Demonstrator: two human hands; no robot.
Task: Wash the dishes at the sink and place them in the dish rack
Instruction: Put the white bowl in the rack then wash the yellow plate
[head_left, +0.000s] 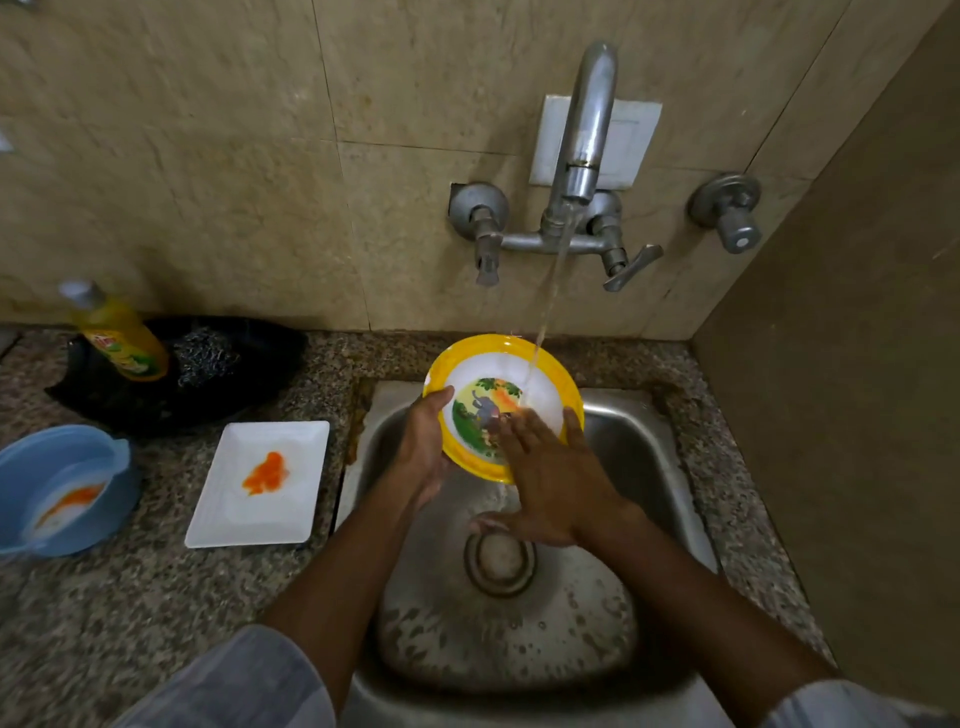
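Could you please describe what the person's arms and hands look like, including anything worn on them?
Both forearms are bare. The left hand and right hand wear no gloves, and I see no rings or watch. Light grey sleeves of a softly striped fabric are pushed up near the elbows.

Far left of the fingers (521, 432), a yellow soap bottle (122, 338) stands tilted beside a steel scrubber (205, 353) on a black tray (260, 356); above them is a white wall plate (632, 140).
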